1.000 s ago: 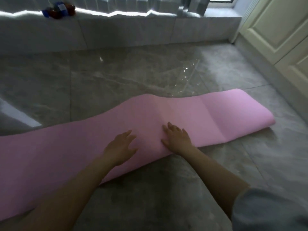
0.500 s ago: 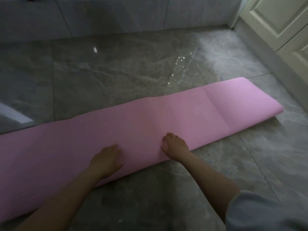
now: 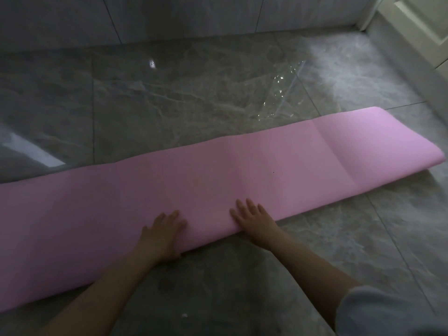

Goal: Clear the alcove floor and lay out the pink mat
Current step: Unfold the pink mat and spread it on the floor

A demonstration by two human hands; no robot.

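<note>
The pink mat lies folded lengthwise across the grey marble floor, running from the left edge of view to the right. Its right end curls over in a fold. My left hand rests flat on the mat's near edge, fingers straight. My right hand presses flat on the same near edge a little to the right, fingers spread.
A sheet of clear plastic film lies on the floor just behind the mat. A low tiled ledge runs along the back. White cabinet doors stand at the right.
The mat's hump in the middle has flattened and the mat now lies straighter. My hands slid toward its near edge, the right one opening flat again. The camera tilted down.
</note>
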